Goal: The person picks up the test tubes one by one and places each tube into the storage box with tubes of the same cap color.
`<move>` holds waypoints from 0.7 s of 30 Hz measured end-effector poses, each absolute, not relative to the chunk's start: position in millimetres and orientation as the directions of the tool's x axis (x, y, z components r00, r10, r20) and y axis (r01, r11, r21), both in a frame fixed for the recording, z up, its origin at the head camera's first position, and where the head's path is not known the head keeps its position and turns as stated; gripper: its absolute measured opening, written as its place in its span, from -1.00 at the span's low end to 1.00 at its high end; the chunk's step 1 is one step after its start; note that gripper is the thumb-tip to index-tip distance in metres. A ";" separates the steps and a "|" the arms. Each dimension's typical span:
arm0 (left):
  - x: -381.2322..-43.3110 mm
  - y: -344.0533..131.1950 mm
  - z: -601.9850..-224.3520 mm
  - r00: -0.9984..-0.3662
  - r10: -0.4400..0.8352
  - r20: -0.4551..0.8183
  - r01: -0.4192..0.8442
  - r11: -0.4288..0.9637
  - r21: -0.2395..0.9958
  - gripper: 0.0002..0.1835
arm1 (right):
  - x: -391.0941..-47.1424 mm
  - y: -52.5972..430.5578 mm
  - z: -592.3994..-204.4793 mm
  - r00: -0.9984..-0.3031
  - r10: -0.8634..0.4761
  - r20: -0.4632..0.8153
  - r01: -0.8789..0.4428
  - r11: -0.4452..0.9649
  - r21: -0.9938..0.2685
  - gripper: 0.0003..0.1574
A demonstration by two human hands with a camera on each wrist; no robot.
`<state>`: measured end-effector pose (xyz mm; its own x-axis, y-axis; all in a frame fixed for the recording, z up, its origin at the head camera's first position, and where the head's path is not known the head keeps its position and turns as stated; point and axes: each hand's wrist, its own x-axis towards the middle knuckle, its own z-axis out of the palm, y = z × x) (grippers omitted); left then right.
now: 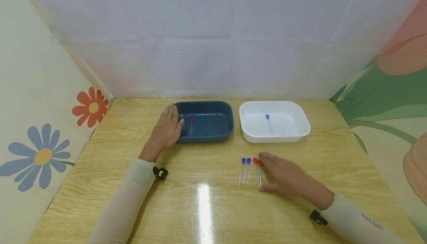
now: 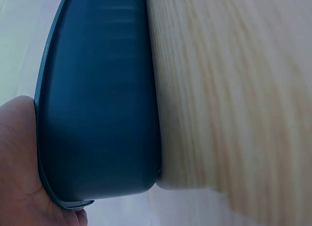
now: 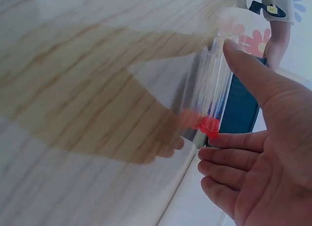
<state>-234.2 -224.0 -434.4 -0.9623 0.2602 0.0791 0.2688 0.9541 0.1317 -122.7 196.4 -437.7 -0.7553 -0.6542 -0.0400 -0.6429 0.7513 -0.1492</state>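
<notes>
My left hand (image 1: 168, 127) lies over the left end of a dark blue tray (image 1: 205, 139), fingers extended along its rim and thumb at the inner side. The left wrist view shows the palm against the tray's rim (image 2: 43, 75). On the table, my right hand (image 1: 283, 173) is beside two clear tubes with red caps (image 1: 259, 163). Its thumb tip is at the bottom end of the nearest tube and its index fingertip at the red cap (image 3: 210, 126), with the other fingers extended. Left of these lie two clear tubes with blue caps (image 1: 248, 161).
One red-capped tube (image 1: 191, 120) lies inside the blue tray. To the right stands a white tray (image 1: 275, 139) holding one blue-capped tube (image 1: 267, 117). Behind both trays hangs a pale cloth (image 1: 200, 51), and flower-patterned panels (image 1: 43, 155) border the wooden table (image 1: 186, 199).
</notes>
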 end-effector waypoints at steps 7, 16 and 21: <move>-233.5 -223.5 -432.4 -0.962 0.263 0.071 0.271 0.953 0.136 -0.27 | -125.9 194.2 -432.0 -0.751 -0.660 0.019 -0.651 0.735 -0.189 0.27; -234.0 -223.2 -432.4 -0.962 0.263 0.067 0.270 0.953 0.139 -0.27 | -131.0 194.5 -433.4 -0.793 -0.608 0.041 -0.592 0.752 -0.291 0.24; -232.8 -223.0 -431.7 -0.964 0.259 0.059 0.265 0.952 0.150 -0.27 | -132.7 194.1 -432.2 -0.791 -0.607 0.073 -0.595 0.736 -0.322 0.21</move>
